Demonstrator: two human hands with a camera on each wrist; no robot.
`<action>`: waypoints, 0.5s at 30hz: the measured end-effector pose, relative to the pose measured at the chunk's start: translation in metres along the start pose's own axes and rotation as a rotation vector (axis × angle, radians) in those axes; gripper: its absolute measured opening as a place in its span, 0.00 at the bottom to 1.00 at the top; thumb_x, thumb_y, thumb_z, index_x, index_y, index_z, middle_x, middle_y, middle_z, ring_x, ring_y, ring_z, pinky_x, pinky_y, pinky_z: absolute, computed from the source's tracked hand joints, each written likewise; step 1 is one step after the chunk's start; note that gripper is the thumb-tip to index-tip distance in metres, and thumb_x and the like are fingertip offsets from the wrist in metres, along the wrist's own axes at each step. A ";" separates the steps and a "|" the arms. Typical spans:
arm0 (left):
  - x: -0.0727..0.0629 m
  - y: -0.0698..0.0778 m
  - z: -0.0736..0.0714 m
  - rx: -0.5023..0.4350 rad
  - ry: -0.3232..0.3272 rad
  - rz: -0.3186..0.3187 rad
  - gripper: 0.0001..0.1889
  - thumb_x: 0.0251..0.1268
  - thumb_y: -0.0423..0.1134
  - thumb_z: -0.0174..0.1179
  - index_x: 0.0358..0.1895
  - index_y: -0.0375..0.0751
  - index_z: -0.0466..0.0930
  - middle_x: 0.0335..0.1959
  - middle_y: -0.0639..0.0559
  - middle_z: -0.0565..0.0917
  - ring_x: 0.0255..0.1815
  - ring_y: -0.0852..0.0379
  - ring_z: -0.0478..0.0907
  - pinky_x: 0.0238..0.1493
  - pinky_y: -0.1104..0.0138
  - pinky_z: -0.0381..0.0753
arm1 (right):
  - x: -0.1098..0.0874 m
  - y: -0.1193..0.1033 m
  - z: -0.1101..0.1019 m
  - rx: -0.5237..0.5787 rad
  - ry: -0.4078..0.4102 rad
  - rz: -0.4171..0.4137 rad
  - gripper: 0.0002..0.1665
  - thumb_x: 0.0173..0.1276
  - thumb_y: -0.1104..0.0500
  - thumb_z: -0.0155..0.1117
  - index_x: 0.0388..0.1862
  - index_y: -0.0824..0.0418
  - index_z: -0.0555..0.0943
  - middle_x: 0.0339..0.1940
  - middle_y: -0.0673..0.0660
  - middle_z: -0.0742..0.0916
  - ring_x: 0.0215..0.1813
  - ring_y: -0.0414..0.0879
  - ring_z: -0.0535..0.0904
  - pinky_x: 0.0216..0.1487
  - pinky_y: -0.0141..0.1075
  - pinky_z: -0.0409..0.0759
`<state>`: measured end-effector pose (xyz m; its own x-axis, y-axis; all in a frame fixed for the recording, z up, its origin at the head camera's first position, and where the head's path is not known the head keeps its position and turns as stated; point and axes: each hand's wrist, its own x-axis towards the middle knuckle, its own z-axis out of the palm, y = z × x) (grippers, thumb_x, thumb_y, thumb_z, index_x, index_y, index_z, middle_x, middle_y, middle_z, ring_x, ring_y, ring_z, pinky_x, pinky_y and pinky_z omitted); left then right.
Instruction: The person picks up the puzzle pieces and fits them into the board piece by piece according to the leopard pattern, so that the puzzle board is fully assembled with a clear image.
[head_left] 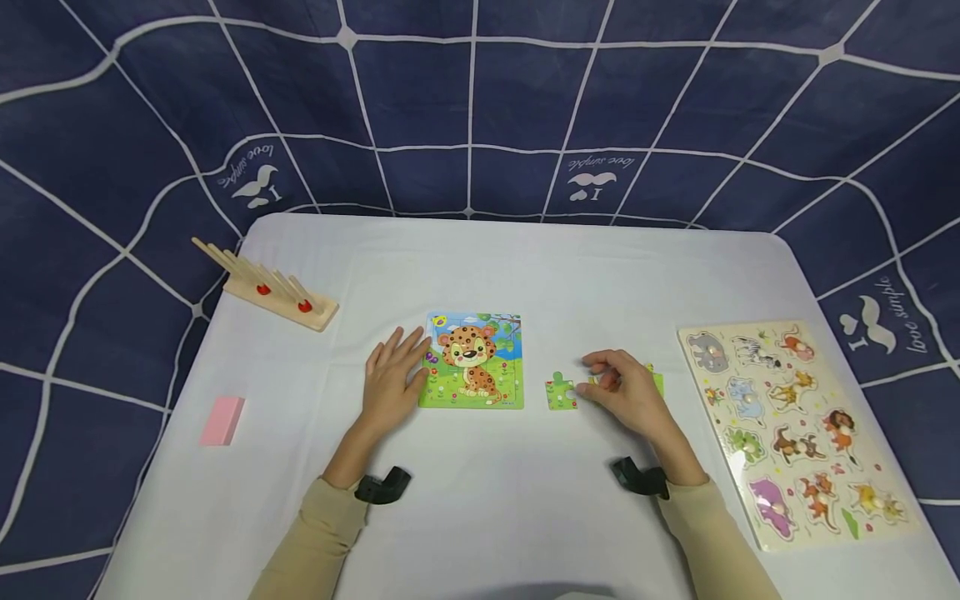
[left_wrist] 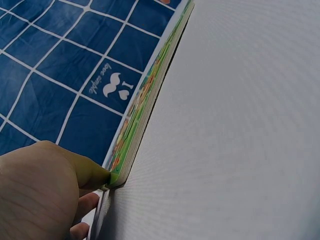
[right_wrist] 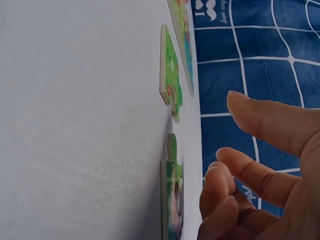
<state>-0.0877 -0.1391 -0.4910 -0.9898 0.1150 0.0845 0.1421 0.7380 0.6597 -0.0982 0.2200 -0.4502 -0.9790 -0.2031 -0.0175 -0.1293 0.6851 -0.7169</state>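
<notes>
A square jigsaw puzzle [head_left: 472,375] with a cartoon leopard lies on the white table. My left hand [head_left: 392,383] rests flat at its left side, fingers spread. In the left wrist view the thumb [left_wrist: 90,170] touches the corner of the puzzle [left_wrist: 131,132]. My right hand [head_left: 630,393] hovers right of the puzzle, fingers loosely bent and thumb apart, holding nothing. By its fingertips lies a loose green jigsaw piece [head_left: 559,396]. Another green piece [head_left: 658,382] is partly hidden beneath the hand; the right wrist view shows it as a printed piece [right_wrist: 171,195] on the table.
A wooden board with animal knob pieces [head_left: 806,437] lies at the right. At the back left stands a wooden peg stand [head_left: 281,304] with red beads. A pink block [head_left: 222,421] is on the left. Behind the table hangs a blue checked cloth [head_left: 420,92].
</notes>
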 end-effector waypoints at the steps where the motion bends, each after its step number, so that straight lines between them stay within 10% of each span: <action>1: 0.000 0.000 0.000 0.000 0.000 0.000 0.25 0.69 0.36 0.52 0.69 0.39 0.70 0.76 0.47 0.64 0.80 0.44 0.48 0.77 0.46 0.37 | 0.000 0.000 0.001 -0.001 -0.003 -0.003 0.23 0.55 0.62 0.76 0.50 0.64 0.82 0.37 0.57 0.82 0.31 0.41 0.72 0.32 0.28 0.70; 15: 0.000 0.000 0.000 -0.003 -0.002 -0.007 0.25 0.68 0.36 0.53 0.69 0.40 0.70 0.76 0.47 0.64 0.80 0.44 0.47 0.77 0.46 0.36 | 0.000 0.002 0.011 -0.083 -0.097 -0.032 0.27 0.47 0.58 0.82 0.47 0.59 0.84 0.34 0.51 0.81 0.30 0.40 0.69 0.31 0.29 0.67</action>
<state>-0.0881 -0.1387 -0.4907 -0.9907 0.1108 0.0786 0.1349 0.7367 0.6626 -0.0964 0.2134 -0.4590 -0.9548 -0.2900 -0.0656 -0.1769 0.7316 -0.6584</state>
